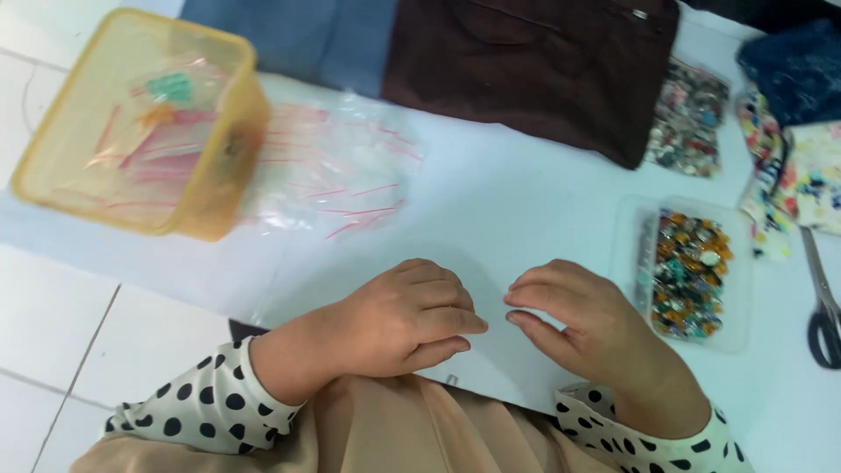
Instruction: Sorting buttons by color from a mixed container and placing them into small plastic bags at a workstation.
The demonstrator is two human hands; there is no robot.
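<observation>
Where hands rest: white sheet [508,201], tiled floor [53,324].

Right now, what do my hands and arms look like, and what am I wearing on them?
Both hands, left hand and right hand, are bare, with no gloves or rings visible. Each arm has a long white sleeve with black polka dots, ending in a snug cuff at the wrist.

the sleeves [197,405] are white with black polka dots. the plastic tub [140,123] is translucent yellow. the small bags [337,175] are clear with red strips. the tray [692,271] holds orange, teal and silver beads. one folded cloth [543,70] is dark brown, another [298,35] blue. the scissors [823,307] have dark handles.
</observation>
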